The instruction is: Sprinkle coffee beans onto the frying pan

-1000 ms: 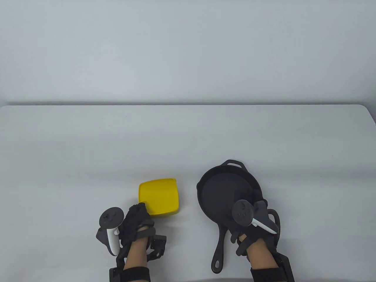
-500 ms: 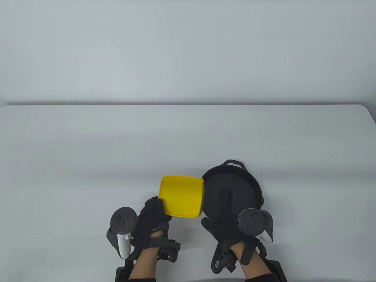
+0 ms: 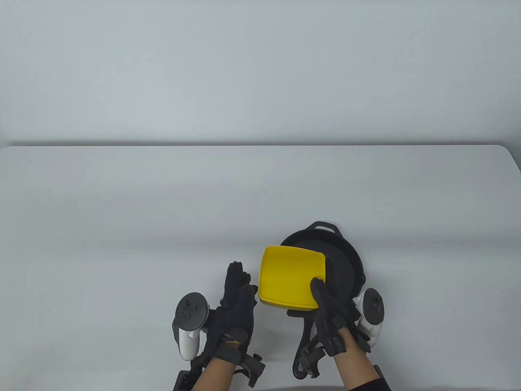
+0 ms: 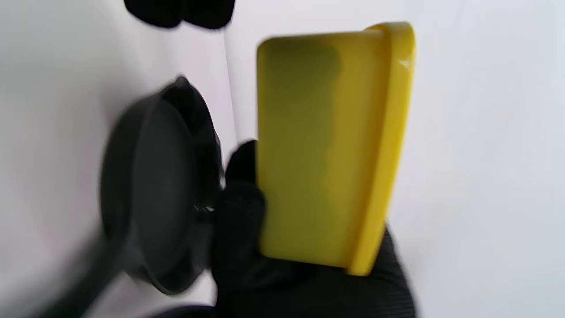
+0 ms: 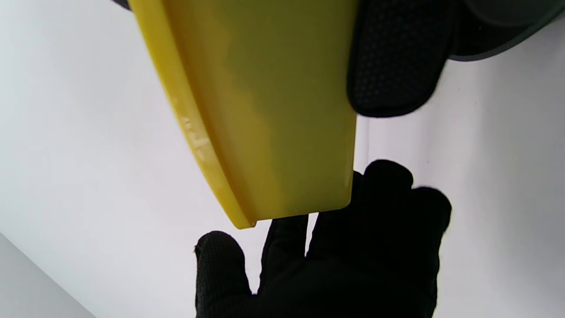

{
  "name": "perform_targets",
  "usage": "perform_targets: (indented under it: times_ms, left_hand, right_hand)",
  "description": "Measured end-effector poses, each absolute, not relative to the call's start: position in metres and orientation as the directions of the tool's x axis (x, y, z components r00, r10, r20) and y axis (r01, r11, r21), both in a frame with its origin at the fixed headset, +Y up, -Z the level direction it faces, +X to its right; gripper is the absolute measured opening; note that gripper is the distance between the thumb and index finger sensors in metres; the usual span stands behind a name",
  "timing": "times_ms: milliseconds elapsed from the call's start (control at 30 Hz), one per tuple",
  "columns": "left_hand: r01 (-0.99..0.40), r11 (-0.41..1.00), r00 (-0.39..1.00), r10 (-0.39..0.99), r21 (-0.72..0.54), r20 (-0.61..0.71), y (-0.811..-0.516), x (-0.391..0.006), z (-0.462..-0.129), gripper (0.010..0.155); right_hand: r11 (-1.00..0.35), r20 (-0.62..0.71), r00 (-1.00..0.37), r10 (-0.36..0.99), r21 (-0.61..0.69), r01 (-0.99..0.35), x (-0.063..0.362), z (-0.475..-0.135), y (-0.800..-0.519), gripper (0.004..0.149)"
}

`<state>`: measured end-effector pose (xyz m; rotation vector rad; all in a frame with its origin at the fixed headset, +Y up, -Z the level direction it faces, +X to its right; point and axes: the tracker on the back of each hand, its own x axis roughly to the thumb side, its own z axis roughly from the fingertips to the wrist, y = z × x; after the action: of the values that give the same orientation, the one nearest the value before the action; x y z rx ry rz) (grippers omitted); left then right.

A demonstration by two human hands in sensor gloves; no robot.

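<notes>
a pale desk [image 3: 122, 211] is carrying the frying pan [image 3: 346, 260]; the right hand [image 3: 333, 313] is gripping the lidded yellow box [image 3: 291, 281] over the pan's 9 o'clock side, left hand [image 3: 236, 305] fingers spread, empty. probably light, rigid, slick; grip its edges.

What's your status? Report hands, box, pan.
Right hand grips yellow box, lid on, above frying pan. Left hand open, beside box. No beans visible.
</notes>
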<state>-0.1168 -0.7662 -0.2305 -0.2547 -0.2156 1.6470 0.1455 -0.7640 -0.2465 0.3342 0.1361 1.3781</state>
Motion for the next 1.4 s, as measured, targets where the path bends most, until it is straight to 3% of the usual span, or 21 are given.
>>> perform_targets:
  times_ms: [100, 200, 300, 667, 967, 1033, 1133, 1233, 1400]
  left_hand:
    - [-0.845, -0.460, -0.439, 0.888, -0.273, -0.136, -0.783, -0.110, -0.231, 0.084]
    - [-0.763, -0.594, -0.559, 0.804, -0.255, -0.201, -0.793, -0.102, -0.229, 0.083]
    - [-0.798, -0.529, -0.492, 0.848, -0.287, -0.197, -0.794, -0.101, -0.228, 0.083]
    - [-0.774, -0.579, -0.518, 0.811, -0.254, -0.271, -0.803, -0.101, -0.234, 0.084]
    - [-0.771, -0.573, -0.518, 0.818, -0.276, -0.251, -0.797, -0.101, -0.229, 0.081]
    - [-0.768, -0.577, -0.520, 0.815, -0.278, -0.256, -0.797, -0.100, -0.229, 0.081]
    - [-0.757, -0.588, -0.525, 0.807, -0.285, -0.271, -0.798, -0.098, -0.231, 0.081]
    - [-0.753, -0.591, -0.522, 0.804, -0.288, -0.285, -0.799, -0.098, -0.233, 0.081]
    - [-0.766, -0.568, -0.474, 0.815, -0.301, -0.332, -0.799, -0.101, -0.232, 0.084]
  right_hand:
    - [0.127, 0.101, 0.182, 0.978, 0.402, -0.907, 0.139, -0.246, -0.764, 0.078]
    - [0.165, 0.062, 0.220, 0.974, 0.472, -0.866, 0.130, -0.245, -0.766, 0.078]
    - [0.089, 0.066, 0.141, 0.988, 0.505, -0.859, 0.126, -0.244, -0.769, 0.078]
    - [-0.034, 0.120, 0.030, 0.992, 0.501, -0.865, 0.128, -0.249, -0.768, 0.082]
    - [-0.027, 0.218, 0.122, 0.968, 0.579, -0.815, 0.126, -0.245, -0.759, 0.080]
    - [-0.019, 0.230, 0.138, 0.963, 0.573, -0.819, 0.129, -0.247, -0.758, 0.076]
    - [0.016, 0.227, 0.178, 0.957, 0.575, -0.818, 0.133, -0.249, -0.757, 0.055]
    - [-0.002, 0.233, 0.151, 0.961, 0.550, -0.835, 0.136, -0.252, -0.758, 0.045]
    - [0.028, 0.195, 0.160, 0.968, 0.548, -0.836, 0.135, -0.252, -0.762, 0.042]
